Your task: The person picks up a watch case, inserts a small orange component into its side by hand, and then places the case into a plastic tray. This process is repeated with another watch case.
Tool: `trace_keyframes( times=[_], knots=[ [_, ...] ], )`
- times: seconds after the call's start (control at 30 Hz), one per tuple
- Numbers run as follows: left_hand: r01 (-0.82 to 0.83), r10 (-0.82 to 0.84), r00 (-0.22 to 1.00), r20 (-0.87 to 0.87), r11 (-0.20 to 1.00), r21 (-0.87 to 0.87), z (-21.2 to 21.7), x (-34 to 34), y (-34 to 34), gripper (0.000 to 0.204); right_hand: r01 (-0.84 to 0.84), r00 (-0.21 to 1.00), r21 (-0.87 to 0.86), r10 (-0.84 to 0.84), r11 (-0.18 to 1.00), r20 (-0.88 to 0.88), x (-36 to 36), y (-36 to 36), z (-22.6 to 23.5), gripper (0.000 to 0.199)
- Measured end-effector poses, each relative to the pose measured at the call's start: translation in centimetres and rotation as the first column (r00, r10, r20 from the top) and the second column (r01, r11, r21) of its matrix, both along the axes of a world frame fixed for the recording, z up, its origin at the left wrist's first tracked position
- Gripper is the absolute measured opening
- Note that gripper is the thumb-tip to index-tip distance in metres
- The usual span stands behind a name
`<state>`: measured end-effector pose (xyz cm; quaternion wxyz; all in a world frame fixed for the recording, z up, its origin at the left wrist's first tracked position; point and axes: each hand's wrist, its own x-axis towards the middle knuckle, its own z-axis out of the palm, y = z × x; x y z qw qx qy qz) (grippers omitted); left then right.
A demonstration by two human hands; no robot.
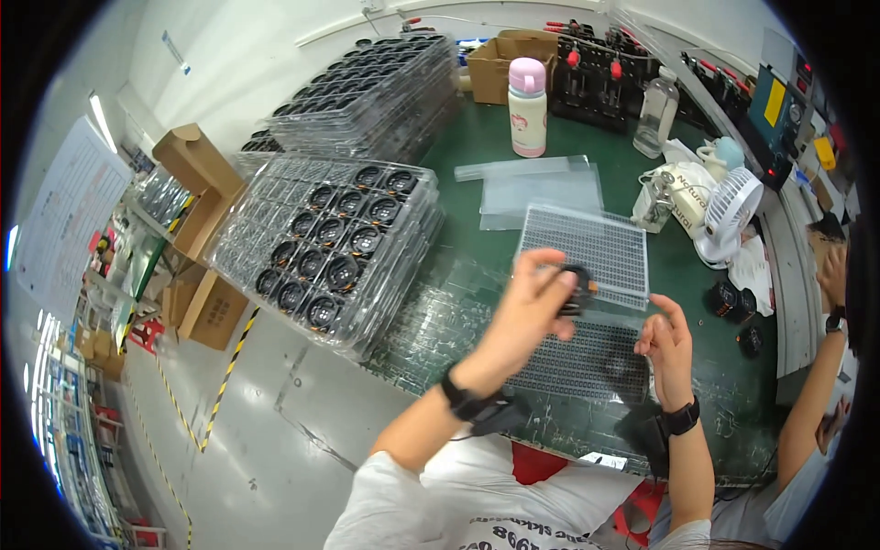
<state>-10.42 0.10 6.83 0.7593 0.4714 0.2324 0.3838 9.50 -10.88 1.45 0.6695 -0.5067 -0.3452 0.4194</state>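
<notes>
My left hand (530, 307) is closed on a black round part (576, 289) with a small orange spot, holding it above the table. The fingers cover some of the part. To its right, my right hand (669, 353) is raised with the index finger stretched out and the other fingers partly curled; nothing shows in it. Beneath the hands lie two sheets covered in rows of small dark marks: an upper sheet (596, 243) and a lower sheet (577, 367). Right of my right hand are several loose black round parts (724, 298).
Stacked clear trays (417, 247) with black round parts stand at the left; another stack (403, 119) is behind. Plastic sheets (541, 192), a pink-capped bottle (528, 110), a clear bottle (656, 115) and a white fan (733, 211) sit farther back. A co-worker's arm (811, 403) is at the right.
</notes>
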Motion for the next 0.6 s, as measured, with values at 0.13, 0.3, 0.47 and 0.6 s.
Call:
trace_keyframes(
  times=[0.13, 0.3, 0.47, 0.6],
  knots=[
    [-0.234, 0.424, 0.864, -0.272, 0.816, 0.529, 6.6, -8.6, 2.1, 0.026, 0.004, 0.999, -0.109, 0.002, 0.994, 0.054, 1.2, -0.1, -0.6, 0.019],
    [-0.055, 0.943, 0.29, -0.165, 0.188, 0.981, 13.3, -17.9, 12.3, 0.028, 0.013, 0.999, -0.144, -0.007, 0.99, 0.042, 1.2, 0.7, -1.0, 0.012],
    [0.212, 0.934, -0.011, -0.356, 0.35, 0.912, 11.2, -20.8, 22.5, 0.033, 0.042, 0.998, -0.157, -0.033, 0.987, 0.061, 1.4, 0.2, -0.8, 0.012],
    [0.318, 0.941, 0.131, -0.312, 0.259, 0.912, 7.1, -20.9, 26.6, 0.02, -0.014, 0.995, -0.168, 0.03, 0.986, 0.095, 1.4, 0.3, -1.5, 0.012]
  ],
)
